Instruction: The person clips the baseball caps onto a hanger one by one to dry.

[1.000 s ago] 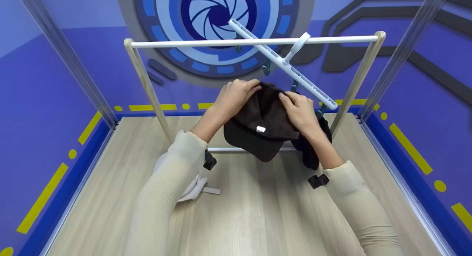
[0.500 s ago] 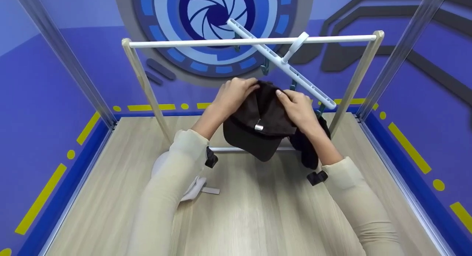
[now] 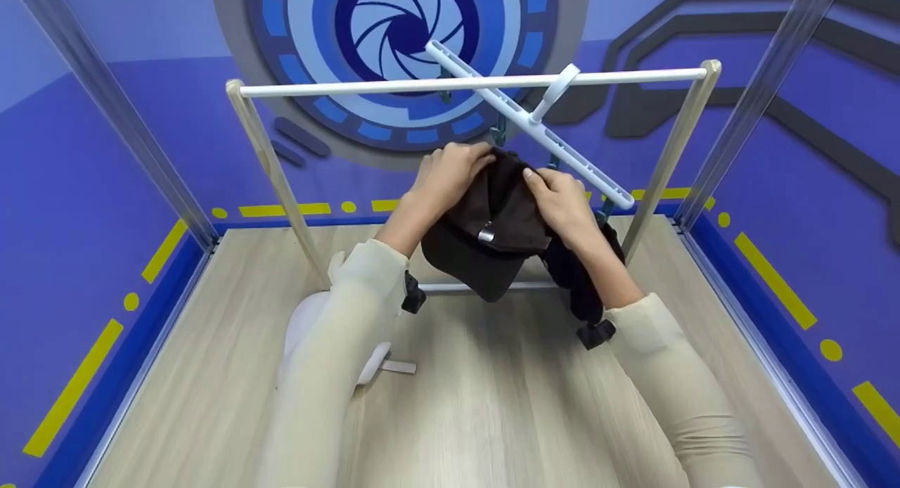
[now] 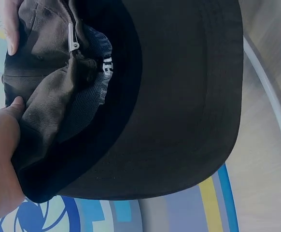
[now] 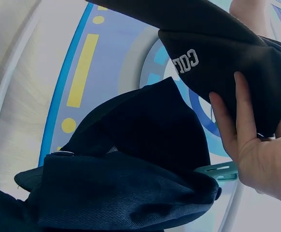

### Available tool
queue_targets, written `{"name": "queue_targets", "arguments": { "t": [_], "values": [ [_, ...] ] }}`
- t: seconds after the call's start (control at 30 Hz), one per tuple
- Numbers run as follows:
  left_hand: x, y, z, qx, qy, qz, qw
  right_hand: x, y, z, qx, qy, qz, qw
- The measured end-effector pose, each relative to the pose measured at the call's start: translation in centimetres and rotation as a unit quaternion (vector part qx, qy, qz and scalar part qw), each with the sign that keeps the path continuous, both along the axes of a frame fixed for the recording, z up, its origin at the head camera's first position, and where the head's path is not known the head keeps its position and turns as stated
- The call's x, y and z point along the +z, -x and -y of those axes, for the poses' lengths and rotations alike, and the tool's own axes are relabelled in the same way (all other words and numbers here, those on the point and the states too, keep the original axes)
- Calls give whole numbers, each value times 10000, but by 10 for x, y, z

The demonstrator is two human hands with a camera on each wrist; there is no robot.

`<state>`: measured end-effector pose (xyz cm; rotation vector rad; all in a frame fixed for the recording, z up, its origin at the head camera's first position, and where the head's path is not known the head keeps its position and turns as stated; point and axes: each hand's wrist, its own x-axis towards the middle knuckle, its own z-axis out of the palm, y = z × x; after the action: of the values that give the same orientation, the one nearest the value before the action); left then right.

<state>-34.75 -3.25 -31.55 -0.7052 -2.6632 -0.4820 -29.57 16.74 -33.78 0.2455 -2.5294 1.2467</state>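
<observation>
A dark brown cap (image 3: 485,210) hangs brim down between my hands under the hanger in the head view. My left hand (image 3: 450,175) pinches the left of its folded crown; my right hand (image 3: 566,203) pinches the right, thumb on the near side. The left wrist view shows the brim's underside (image 4: 189,96) and a small metal buckle (image 4: 73,41). In the right wrist view, white letters (image 5: 185,61) mark the cap, and right fingers (image 5: 244,104) lie along it. Beside that hand, a green clip (image 5: 220,170) holds a dark navy cap (image 5: 131,188).
A pale blue hanger (image 3: 520,115) with several green clips hooks over the white rack bar (image 3: 351,88), slanting down to the right. Wooden rack posts (image 3: 271,164) stand either side. A white cap (image 3: 302,326) lies on the wooden tabletop (image 3: 492,418), partly behind the left sleeve.
Both hands have lifted the brown cap slightly, toward the hanger. Its crown looks folded a little narrower. The head view has shifted slightly. The hanger and navy cap stay in place.
</observation>
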Motion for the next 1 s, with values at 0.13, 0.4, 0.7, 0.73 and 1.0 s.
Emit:
{"name": "queue_targets", "arguments": {
  "t": [0.13,0.4,0.7,0.73,1.0],
  "values": [
    [-1,3,0,-187,-178,59,9996,0,1,-1,-109,-97,99,9998],
    [0,14,2,-970,-2126,258,9720,0,2,-4,-271,-123,168,9994],
    [4,22,-4,-730,-3380,1250,9300,-6,1,-1,-63,129,219,9997],
    [5,23,-5,-745,-3386,1395,9275,-6,1,-1,-46,159,226,9996],
    [9,30,-13,-1108,-3799,1913,8982,-8,1,-2,-91,168,274,9994]
  ]
}}
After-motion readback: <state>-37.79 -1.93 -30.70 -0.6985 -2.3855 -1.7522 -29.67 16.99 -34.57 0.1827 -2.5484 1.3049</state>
